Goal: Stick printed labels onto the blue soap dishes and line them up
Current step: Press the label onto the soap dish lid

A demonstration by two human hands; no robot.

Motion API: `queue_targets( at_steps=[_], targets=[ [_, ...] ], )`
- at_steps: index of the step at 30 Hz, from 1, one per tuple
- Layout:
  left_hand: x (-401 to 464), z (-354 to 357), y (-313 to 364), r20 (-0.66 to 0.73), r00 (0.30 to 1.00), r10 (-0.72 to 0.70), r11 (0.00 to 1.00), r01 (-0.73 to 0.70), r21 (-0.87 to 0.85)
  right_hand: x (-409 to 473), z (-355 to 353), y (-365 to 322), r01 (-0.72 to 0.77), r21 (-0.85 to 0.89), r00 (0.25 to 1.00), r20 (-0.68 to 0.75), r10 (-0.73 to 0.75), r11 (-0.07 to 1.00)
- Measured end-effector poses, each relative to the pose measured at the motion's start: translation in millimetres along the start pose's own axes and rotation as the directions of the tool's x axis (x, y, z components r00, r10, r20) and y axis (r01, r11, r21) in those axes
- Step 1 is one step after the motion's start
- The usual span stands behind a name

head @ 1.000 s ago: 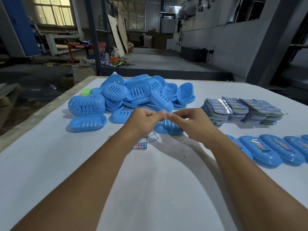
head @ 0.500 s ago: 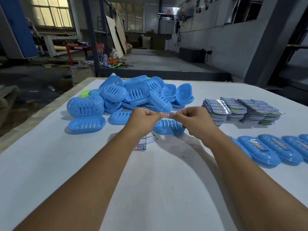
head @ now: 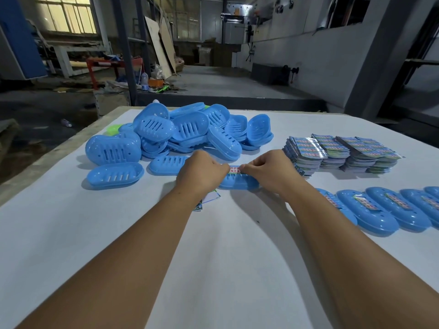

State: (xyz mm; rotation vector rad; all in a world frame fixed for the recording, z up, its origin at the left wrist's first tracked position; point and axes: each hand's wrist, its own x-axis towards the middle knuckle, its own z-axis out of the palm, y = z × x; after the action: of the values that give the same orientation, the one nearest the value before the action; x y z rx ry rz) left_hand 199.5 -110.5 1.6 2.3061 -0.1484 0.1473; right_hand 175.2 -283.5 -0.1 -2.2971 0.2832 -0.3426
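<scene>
Both hands meet over a blue soap dish [head: 238, 182] on the white surface [head: 213, 257]. The left hand [head: 202, 173] and right hand [head: 266, 170] each pinch one end of a label [head: 234, 169] held just above it. A heap of dishes [head: 180, 131] lies behind, label stacks [head: 337, 153] and a labelled row [head: 392, 207] to the right.

My label [head: 234, 169] (red print on white) is stretched flat over a blue soap dish [head: 238, 182]; labelled dishes [head: 389, 207] line my right, unlabelled ones [head: 180, 131] heaped beyond.
</scene>
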Motion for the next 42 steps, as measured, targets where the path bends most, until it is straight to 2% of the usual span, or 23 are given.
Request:
queue_targets(
  at_steps=[3, 14, 18, 20, 24, 27, 29, 31, 37, 42],
  targets=[
    [-2.2, -0.4, 1.6, -0.016, 1.000, 0.025, 0.999, -0.024, 0.041, -0.4, -0.7, -2.3, -0.011, -0.026, 1.000, 0.002, 0.011, 1.000],
    [-4.9, 4.6, 12.7, -0.079, 0.982, 0.173, 0.911, -0.129, 0.392, -2.6, 2.7, -9.5, 0.004, -0.226, 0.999, -0.035, -0.013, 0.974],
    [-3.2, 3.5, 6.3, -0.038, 0.997, 0.072, 0.955, -0.058, 0.290, -4.0, 3.5, -7.6, -0.001, -0.221, 0.997, -0.075, -0.016, 0.975],
    [-3.6, 2.8, 2.8, -0.004, 1.000, 0.012, 0.979, -0.011, 0.202, -6.1, 1.6, -7.4, 0.063, -0.175, 0.995, -0.063, -0.075, 0.983],
    [0.4, -1.8, -3.0, -0.069, 0.998, 0.006, 0.997, -0.001, 0.077, -15.7, 4.6, -13.6, 0.288, -0.130, 0.949, 0.169, -0.265, 0.949],
    [2.8, -1.4, -10.1, -0.065, 0.998, 0.009, 0.996, -0.003, 0.091, -24.2, 2.9, -20.5, 0.373, -0.307, 0.914, 0.283, -0.290, 0.875],
    [1.9, -0.3, -14.4, -0.065, 0.998, 0.020, 0.994, -0.012, 0.111, -29.6, -5.6, -24.5, 0.378, -0.469, 0.919, 0.295, -0.262, 0.798],
    [-0.3, -0.3, -15.3, -0.066, 0.997, 0.028, 0.991, -0.019, 0.133, -37.6, -16.8, -27.0, 0.335, -0.552, 0.934, 0.303, -0.191, 0.763],
    [-7.0, -2.0, -12.3, -0.029, 0.999, 0.027, 0.987, -0.022, 0.159, -55.9, -47.0, -28.3, 0.176, -0.648, 0.941, 0.332, 0.066, 0.741],
    [-7.1, -2.2, -13.8, -0.055, 0.998, 0.040, 0.992, -0.033, 0.119, -56.6, -65.5, -21.6, 0.101, -0.651, 0.945, 0.300, 0.132, 0.752]
  ],
)
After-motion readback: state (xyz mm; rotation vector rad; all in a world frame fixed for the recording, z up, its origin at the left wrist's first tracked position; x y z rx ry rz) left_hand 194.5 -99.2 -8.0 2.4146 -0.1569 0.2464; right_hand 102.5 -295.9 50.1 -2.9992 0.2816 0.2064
